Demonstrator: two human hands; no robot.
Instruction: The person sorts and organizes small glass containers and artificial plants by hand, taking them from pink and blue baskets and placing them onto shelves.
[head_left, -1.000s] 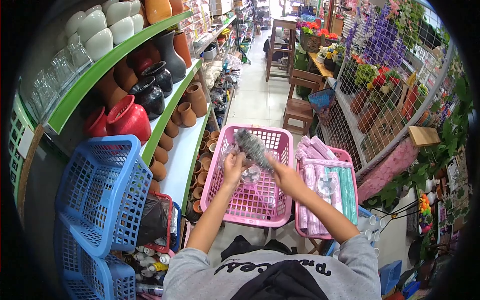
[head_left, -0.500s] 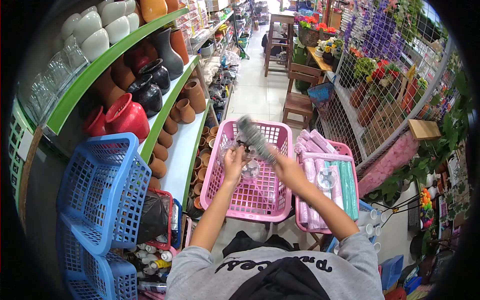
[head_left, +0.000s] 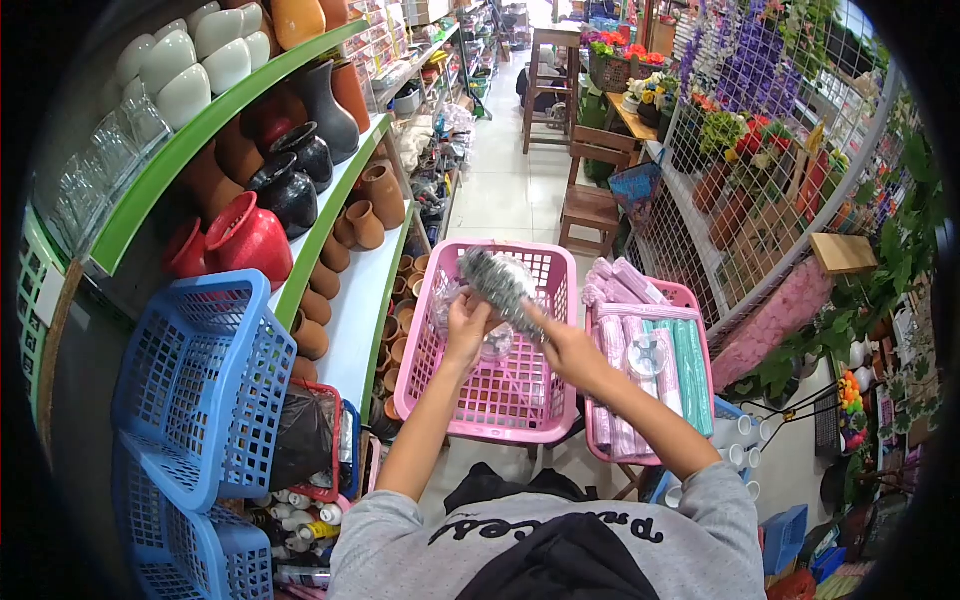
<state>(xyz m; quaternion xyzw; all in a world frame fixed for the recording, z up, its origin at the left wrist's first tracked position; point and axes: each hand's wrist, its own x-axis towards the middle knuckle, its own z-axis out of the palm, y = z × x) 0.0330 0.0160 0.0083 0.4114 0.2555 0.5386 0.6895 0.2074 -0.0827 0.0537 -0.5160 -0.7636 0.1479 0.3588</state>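
Note:
A dark grey, shiny bundle (head_left: 500, 288) in clear plastic is held slantwise above a pink plastic basket (head_left: 420, 385); its exact kind is not clear. My right hand (head_left: 572, 352) is wrapped around its lower right end. Close against its left side, my left hand (head_left: 468, 325) has bent fingers touching it. Inside the basket, clear round plastic pieces (head_left: 497, 343) lie below the hands, partly hidden by them and the bundle. A second pink basket (head_left: 712, 340) to the right holds wrapped pink rolls (head_left: 615, 385) and teal rolls (head_left: 690, 375), with a clear disc (head_left: 645, 356) on top.
Shelves on the left carry red vases (head_left: 250, 240), black pots (head_left: 283, 193) and clay pots. Blue baskets (head_left: 200, 380) are stacked at lower left. A wooden chair (head_left: 597, 190) stands beyond the baskets, beside a wire mesh rack (head_left: 740, 200) with artificial flowers. A tiled aisle runs ahead.
The bundle has shifted slightly left and down in my hands, its upper end lower than before. The whole view has moved a little.

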